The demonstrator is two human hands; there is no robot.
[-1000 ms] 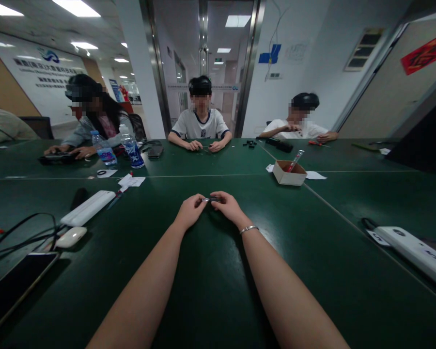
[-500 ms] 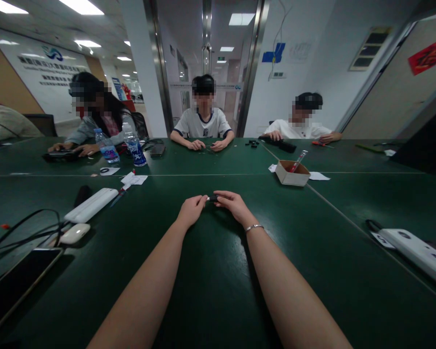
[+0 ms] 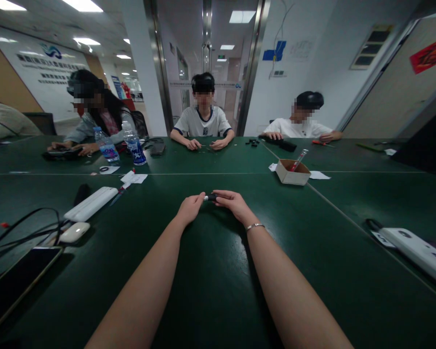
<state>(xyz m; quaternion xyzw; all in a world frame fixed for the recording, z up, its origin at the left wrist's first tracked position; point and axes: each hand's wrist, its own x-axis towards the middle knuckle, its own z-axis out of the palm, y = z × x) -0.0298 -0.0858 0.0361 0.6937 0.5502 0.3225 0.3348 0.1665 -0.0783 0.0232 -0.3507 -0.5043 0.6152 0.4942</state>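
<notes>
Between my two hands, above the green table, is a small black stick with a silver end [image 3: 211, 198]; its exact kind is too small to make out. My left hand [image 3: 191, 209] pinches the silver end between thumb and fingertips. From the other side my right hand [image 3: 233, 202], with a silver bracelet at the wrist, has its fingers closed around the black part. The fingers hide both ends of the stick. Both forearms reach forward over the table.
Ahead on the green table [image 3: 210, 281] stands an open box [image 3: 292, 178] with a tube in it. Left are a white power bank [image 3: 90, 203], a white case [image 3: 74, 232], a phone [image 3: 20, 276] and cables. A white device [image 3: 417, 252] lies right. Several people sit opposite.
My left hand has shifted slightly to the left, and more of the silver end shows between the hands. My right hand stays almost where it was.
</notes>
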